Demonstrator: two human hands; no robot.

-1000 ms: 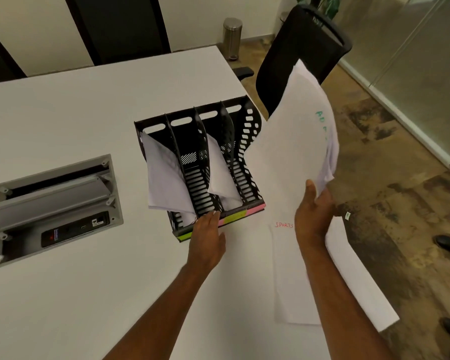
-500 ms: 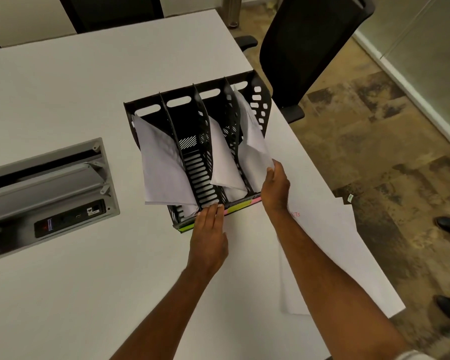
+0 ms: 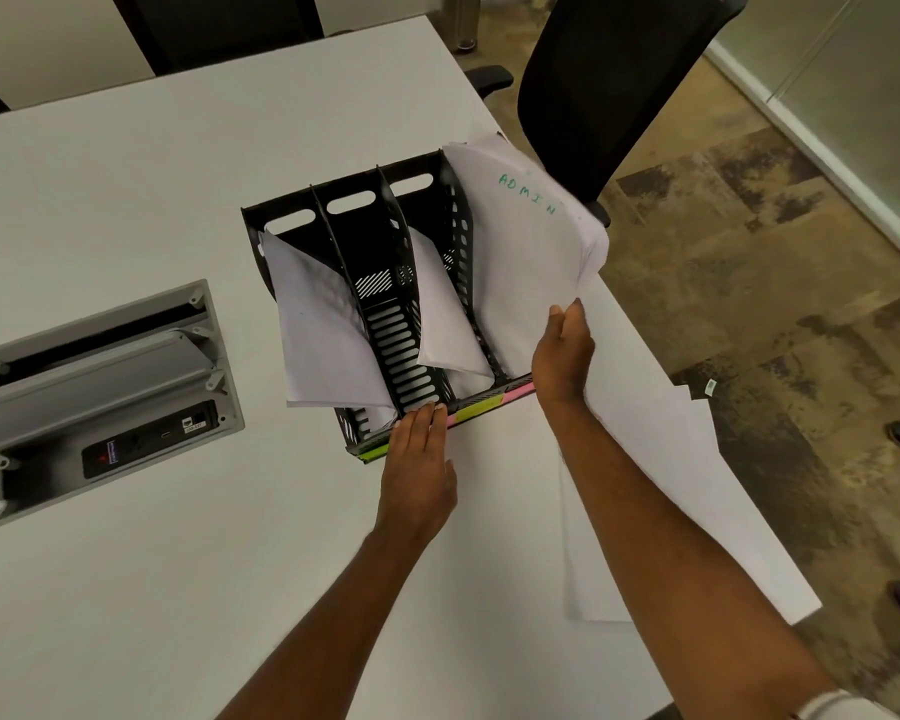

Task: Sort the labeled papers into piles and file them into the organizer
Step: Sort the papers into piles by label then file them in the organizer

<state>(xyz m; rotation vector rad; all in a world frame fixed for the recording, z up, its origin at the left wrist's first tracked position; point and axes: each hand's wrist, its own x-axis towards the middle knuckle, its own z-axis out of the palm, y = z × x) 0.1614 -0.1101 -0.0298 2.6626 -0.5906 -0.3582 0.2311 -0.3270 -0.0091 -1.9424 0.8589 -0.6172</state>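
- I am seating the white sheaf of papers marked ADMIN in green (image 3: 520, 252) into the rightmost slot of the black slotted plastic organizer (image 3: 380, 304); I judge the trick is to keep the lower edges together and slide them down along the divider until they rest on the base.
- My right hand (image 3: 562, 350) grips the sheaf at its lower right edge, thumb over the top sheet; the upper corner flops outward past the organizer's wall, so I would ease it in before letting go.
- My left hand (image 3: 419, 459) lies flat with straight fingers against the organizer's front lip, bracing it on the white counter (image 3: 126, 200).
- The last white papers lying on the counter (image 3: 671, 485) sit just right of my right forearm, partly under it, overhanging the counter's edge.
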